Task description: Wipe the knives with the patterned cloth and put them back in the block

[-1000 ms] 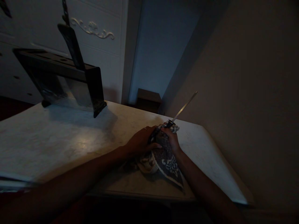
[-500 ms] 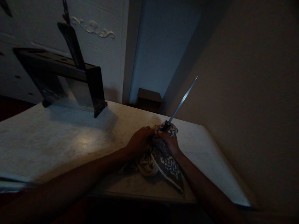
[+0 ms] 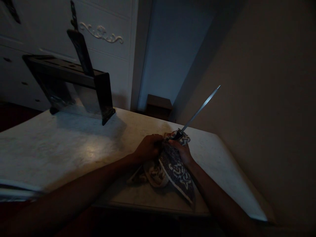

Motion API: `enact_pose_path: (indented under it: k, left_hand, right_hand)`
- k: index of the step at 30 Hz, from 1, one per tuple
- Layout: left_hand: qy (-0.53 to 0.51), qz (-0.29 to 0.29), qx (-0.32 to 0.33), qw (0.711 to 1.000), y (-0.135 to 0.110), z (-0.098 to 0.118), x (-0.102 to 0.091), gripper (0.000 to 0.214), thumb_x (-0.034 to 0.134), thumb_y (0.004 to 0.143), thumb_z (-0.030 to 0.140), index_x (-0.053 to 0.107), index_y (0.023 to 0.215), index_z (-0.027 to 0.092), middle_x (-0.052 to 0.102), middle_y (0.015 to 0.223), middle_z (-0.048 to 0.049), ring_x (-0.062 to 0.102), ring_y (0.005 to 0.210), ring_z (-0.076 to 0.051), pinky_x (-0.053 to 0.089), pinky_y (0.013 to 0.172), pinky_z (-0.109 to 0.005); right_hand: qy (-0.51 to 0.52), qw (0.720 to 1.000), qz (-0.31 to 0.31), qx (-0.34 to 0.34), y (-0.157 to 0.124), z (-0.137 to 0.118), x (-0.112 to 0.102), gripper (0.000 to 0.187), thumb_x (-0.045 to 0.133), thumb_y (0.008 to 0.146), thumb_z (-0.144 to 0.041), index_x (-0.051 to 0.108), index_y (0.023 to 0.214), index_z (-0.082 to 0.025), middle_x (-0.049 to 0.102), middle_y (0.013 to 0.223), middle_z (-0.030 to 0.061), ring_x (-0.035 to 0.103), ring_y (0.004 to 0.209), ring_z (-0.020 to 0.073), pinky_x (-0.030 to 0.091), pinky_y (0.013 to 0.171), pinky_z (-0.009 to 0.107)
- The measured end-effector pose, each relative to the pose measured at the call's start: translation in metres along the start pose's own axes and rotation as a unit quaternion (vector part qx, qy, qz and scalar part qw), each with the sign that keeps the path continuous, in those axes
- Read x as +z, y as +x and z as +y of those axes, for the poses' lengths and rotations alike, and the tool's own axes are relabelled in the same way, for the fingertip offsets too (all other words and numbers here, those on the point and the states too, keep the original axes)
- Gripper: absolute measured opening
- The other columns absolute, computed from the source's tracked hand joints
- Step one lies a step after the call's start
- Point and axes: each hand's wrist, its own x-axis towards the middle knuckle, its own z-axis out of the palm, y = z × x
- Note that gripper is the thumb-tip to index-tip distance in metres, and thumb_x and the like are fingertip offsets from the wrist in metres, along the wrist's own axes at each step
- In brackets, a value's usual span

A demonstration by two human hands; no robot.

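A long thin steel rod (image 3: 201, 107) with a dark handle points up and to the right from between my hands. A patterned cloth (image 3: 174, 166) is wrapped around its handle end and trails down onto the pale table (image 3: 61, 148). My left hand (image 3: 147, 148) is closed on the cloth at the rod's base. My right hand (image 3: 181, 149) is closed round the cloth-covered handle. The handle itself is mostly hidden by cloth and fingers.
A dark knife block (image 3: 71, 82) with one knife handle (image 3: 80, 51) sticking up stands at the table's far left. White cabinet doors (image 3: 103, 29) lie behind it. A plain wall (image 3: 259, 98) runs along the right; a small brown box (image 3: 158, 106) sits beyond the table.
The rod's tip rose from low and flat to steeper, then swung slightly right and lower. Both hands stayed closed on the cloth at its base.
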Motion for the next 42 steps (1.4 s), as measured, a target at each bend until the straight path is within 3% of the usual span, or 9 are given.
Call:
enact_pose_path:
  k: [5,11,19,25,34,42]
  left_hand:
    - [-0.034,-0.011,-0.014,0.999,0.002,-0.010,-0.001,0.009,0.054,0.067,0.017,0.046,0.063,0.019,0.050,0.066,0.0023,0.049,0.066,-0.014,0.039,0.066,-0.028]
    - [0.051,0.084,-0.014,0.995,-0.001,-0.004,0.003,0.010,0.055,0.070,0.017,0.050,0.078,0.020,0.055,0.082,-0.0031,0.052,0.079,-0.019,0.043,0.073,-0.032]
    - [0.016,0.018,-0.016,1.000,-0.007,0.011,0.007,0.011,0.048,0.077,0.022,0.054,0.086,0.019,0.061,0.084,-0.0048,0.057,0.079,-0.020,0.046,0.075,-0.034]
    - [-0.042,0.020,-0.073,0.996,-0.003,0.014,0.004,0.023,0.048,0.083,0.025,0.062,0.101,0.019,0.070,0.098,-0.0054,0.065,0.088,-0.020,0.050,0.082,-0.034]
    - [-0.032,-0.015,-0.034,0.999,-0.003,0.011,0.007,0.048,0.059,0.076,0.021,0.060,0.124,0.018,0.067,0.122,-0.0089,0.063,0.108,-0.024,0.048,0.096,-0.039]
    - [0.027,-0.003,-0.039,0.999,-0.004,0.009,0.014,0.038,0.048,0.079,0.013,0.061,0.115,0.019,0.070,0.111,-0.0085,0.064,0.102,-0.024,0.048,0.093,-0.039]
  right_hand:
    - [-0.023,0.998,-0.043,-0.035,-0.002,-0.004,0.000,0.021,0.079,0.064,-0.027,0.064,0.078,-0.023,0.069,0.085,-0.0010,0.064,0.082,0.0178,0.052,0.080,0.032]
    - [-0.002,0.998,-0.011,-0.058,0.005,0.002,-0.004,0.018,0.078,0.068,-0.026,0.065,0.081,-0.023,0.069,0.087,-0.0010,0.065,0.084,0.0179,0.051,0.084,0.033]
    - [0.008,0.998,0.052,-0.043,0.009,0.005,-0.005,0.025,0.080,0.067,-0.034,0.065,0.084,-0.023,0.070,0.088,-0.0008,0.066,0.083,0.0184,0.053,0.085,0.035]
    - [-0.017,0.998,0.028,-0.062,0.007,0.001,-0.002,0.023,0.078,0.069,-0.036,0.067,0.084,-0.023,0.070,0.089,0.0000,0.065,0.086,0.0178,0.052,0.086,0.032]
    - [-0.013,0.999,0.012,-0.050,0.010,0.001,-0.005,0.028,0.078,0.070,-0.040,0.069,0.088,-0.022,0.072,0.091,0.0020,0.067,0.089,0.0209,0.052,0.091,0.038]
    - [-0.040,0.996,-0.043,-0.069,0.010,0.006,-0.007,0.025,0.077,0.073,-0.039,0.070,0.092,-0.024,0.071,0.097,0.0020,0.066,0.096,0.0209,0.049,0.096,0.037]
